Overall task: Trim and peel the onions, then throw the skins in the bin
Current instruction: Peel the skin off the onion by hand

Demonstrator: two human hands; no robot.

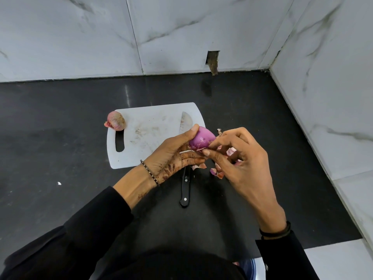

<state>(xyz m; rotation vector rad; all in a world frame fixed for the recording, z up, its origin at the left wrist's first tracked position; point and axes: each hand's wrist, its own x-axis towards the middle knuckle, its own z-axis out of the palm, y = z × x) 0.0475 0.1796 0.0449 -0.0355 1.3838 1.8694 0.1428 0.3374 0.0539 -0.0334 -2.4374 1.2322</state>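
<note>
While the left hand [173, 154] grips a peeled red onion [201, 139] above the near right corner of the white cutting board [151, 136], its thumb lies along the top of the bulb and its fingers curl underneath. The onion's long axis is tilted, running from lower left to upper right in the view; the broader end sits against the left palm and the narrower end points right and slightly away, toward the right hand [238, 164]. That hand's thumb and forefinger pinch a skin flap [198, 149] at the onion's underside, with the other fingers curled, and more pale pink skin shows inside its curl.

An unpeeled onion [115, 120] rests on the board's far left corner, just above the handle slot, well apart from the hands; its papery tip points left, off the board's edge. A black-handled knife [185, 188] lies with its long axis running near to far: the blade is on the board with the tip pointing away, and the handle lies on the black countertop [60, 148] past the near edge. The left hand hides its middle. Loose skin scraps [217, 172] lie on the counter just beside the board, beneath the right hand. Grey-veined marble tiles [181, 27] back the counter.
</note>
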